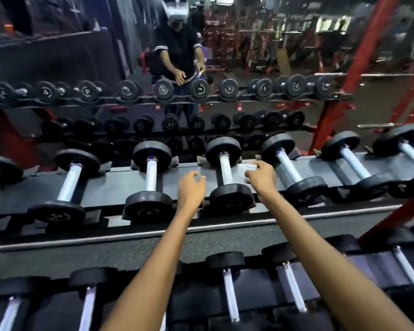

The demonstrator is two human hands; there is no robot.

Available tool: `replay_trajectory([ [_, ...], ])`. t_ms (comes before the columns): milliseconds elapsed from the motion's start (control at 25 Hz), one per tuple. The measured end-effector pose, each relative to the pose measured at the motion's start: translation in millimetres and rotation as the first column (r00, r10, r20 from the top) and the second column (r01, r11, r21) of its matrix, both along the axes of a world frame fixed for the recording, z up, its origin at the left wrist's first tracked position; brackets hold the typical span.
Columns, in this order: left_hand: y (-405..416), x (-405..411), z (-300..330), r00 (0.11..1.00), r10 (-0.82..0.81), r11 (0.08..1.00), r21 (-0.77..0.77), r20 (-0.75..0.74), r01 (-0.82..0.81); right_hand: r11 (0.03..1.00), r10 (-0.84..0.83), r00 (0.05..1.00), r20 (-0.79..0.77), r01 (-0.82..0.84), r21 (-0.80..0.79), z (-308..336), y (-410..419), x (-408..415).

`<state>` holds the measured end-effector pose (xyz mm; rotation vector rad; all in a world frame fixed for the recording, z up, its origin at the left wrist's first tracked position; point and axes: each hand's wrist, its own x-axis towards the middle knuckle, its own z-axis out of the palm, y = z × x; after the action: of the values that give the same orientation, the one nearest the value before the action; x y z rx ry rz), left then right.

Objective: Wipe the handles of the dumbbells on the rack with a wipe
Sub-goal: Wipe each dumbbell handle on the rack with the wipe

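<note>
**Two hands at the dumbbell rack**

From the head camera, a person is standing at a rack full of dumbbells. Both bare arms are reaching out over the top shelf.

The right hand is pinching a white wipe between thumb and fingers. The wipe is sitting just to the right of a shiny handle, and it looks like it is touching that handle, but the picture is too blurry to be sure. This handle belongs to the dumbbell in the middle of the top shelf.

The left hand is hanging just to the left of the same handle. Its fingers are loosely bent and are holding nothing. It is not touching the dumbbell.

More dumbbells are lying in a row on both sides, and another row is lying on the lower shelf near the camera.

Behind the rack, a mirror is showing the person and more of the gym.
</note>
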<state>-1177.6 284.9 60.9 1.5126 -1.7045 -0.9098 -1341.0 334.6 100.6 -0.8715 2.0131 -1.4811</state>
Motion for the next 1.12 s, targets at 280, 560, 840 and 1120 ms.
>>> replay_trajectory([
  [280, -39, -38, -44, 0.967, 0.145, 0.987, -0.094, 0.208, -0.128, 0.972, 0.215, 0.966, 0.141, -0.226, 0.066, -39, -22, -66],
  [560, -82, -35, -73, 0.889, 0.086, 0.990, -0.141, 0.450, -0.025, 0.940, 0.298, 0.932, 0.208, -0.324, 0.103, -64, -45, -81],
  [840, -96, -32, -92, 0.739, 0.063, 0.953, -0.260, 0.671, 0.155, 0.801, 0.517, 0.822, 0.239, -0.563, 0.204, -71, -63, -93],
  [1120, -99, -30, -91, 0.779, 0.070, 0.958, -0.261, 0.623, 0.123, 0.512, 0.686, 0.551, 0.474, -0.829, 0.224, -78, -69, -85],
])
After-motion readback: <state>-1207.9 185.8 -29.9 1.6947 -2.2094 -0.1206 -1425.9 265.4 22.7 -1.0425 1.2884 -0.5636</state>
